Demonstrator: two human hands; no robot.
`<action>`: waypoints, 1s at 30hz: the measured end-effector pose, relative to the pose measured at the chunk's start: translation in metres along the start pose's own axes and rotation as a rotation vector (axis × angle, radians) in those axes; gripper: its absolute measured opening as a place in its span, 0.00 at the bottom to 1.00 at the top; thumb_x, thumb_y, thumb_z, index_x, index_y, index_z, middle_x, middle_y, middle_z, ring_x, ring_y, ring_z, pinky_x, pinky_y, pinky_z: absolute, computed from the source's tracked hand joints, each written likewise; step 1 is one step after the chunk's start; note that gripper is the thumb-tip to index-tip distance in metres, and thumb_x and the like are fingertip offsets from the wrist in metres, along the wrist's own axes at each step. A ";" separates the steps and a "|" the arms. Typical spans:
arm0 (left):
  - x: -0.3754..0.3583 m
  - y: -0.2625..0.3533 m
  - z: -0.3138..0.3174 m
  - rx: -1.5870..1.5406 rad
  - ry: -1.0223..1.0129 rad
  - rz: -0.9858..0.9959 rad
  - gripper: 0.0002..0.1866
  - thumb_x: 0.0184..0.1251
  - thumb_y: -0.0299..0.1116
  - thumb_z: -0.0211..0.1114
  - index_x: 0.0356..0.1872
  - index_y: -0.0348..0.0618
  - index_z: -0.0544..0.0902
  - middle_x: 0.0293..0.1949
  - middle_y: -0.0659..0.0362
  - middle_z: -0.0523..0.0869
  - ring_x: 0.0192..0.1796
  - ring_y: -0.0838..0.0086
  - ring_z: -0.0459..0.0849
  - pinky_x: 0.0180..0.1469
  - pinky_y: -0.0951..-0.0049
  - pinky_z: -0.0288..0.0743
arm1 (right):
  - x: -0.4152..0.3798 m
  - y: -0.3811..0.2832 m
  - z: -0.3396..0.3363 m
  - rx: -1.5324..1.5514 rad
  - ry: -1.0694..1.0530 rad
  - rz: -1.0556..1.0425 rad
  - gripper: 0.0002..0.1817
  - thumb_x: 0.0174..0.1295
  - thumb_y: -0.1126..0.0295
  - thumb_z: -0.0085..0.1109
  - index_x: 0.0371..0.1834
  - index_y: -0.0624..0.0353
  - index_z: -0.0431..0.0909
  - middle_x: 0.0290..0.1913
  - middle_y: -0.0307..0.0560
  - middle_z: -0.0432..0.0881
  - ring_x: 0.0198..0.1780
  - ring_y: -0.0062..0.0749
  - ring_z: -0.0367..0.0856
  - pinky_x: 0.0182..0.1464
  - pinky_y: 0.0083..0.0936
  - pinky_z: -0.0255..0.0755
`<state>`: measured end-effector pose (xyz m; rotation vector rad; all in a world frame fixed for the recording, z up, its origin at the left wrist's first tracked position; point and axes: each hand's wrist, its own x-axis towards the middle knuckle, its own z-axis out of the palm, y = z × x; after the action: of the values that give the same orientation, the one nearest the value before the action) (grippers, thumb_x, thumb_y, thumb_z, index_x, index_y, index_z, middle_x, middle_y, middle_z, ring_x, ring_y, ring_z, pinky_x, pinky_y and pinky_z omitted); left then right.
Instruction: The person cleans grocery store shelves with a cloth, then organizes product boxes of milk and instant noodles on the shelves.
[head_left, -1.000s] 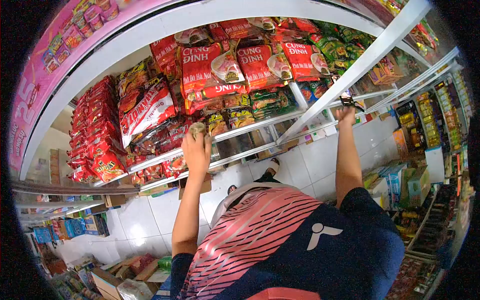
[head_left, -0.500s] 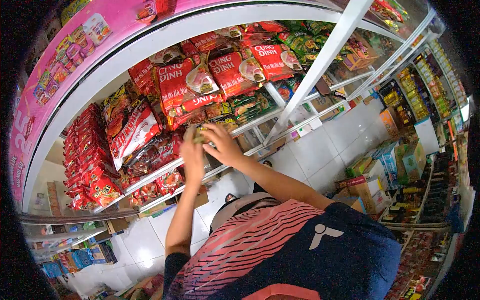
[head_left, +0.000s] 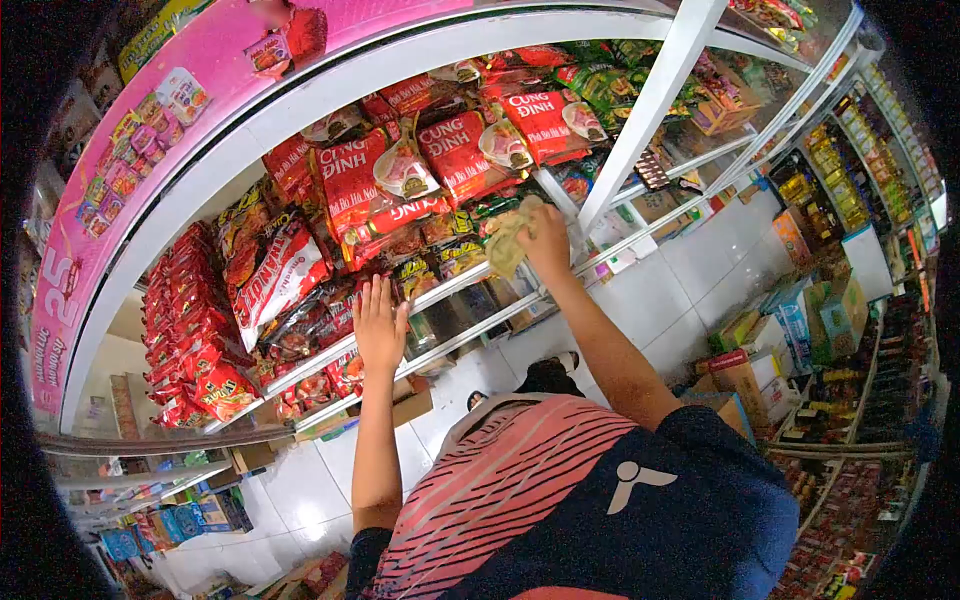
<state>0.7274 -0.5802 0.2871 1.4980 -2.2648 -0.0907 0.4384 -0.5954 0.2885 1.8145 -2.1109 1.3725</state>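
Observation:
My left hand (head_left: 380, 325) lies flat on the white front rail of the shelf (head_left: 440, 291), fingers stretched out, holding nothing. Its fingertips are beside red noodle packets. My right hand (head_left: 545, 240) is closed on a crumpled yellowish-green cloth (head_left: 508, 242), farther right along the same rail. The cloth hangs over the rail in front of green packets (head_left: 497, 207). Behind both hands stand large red noodle packs (head_left: 465, 150) marked Cung Dinh. A red and white noodle pack (head_left: 282, 268) leans to the left of my left hand.
A white post (head_left: 655, 105) rises to the right of my right hand. Small red packets (head_left: 190, 320) are stacked in rows at the left end. Cardboard boxes (head_left: 750, 385) stand on the tiled floor (head_left: 690, 260) to the right, near shelves of bottles (head_left: 830, 180).
My hands were together at the rail around the cloth. Now they are apart: the right has carried the cloth to the right, while the left is spread flat on the rail.

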 end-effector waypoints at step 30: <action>0.033 0.062 0.020 -0.135 0.313 0.110 0.18 0.43 0.32 0.65 0.35 0.35 0.71 0.40 0.46 0.74 0.46 0.53 0.71 0.48 0.57 0.65 | 0.105 0.148 -0.092 -0.705 0.074 0.279 0.17 0.49 0.65 0.53 0.40 0.63 0.72 0.50 0.58 0.70 0.54 0.51 0.64 0.57 0.41 0.55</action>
<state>0.6552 -0.5872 0.2963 1.2213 -2.0409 0.0221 0.2401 -0.6306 0.3155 1.2063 -2.4333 0.5651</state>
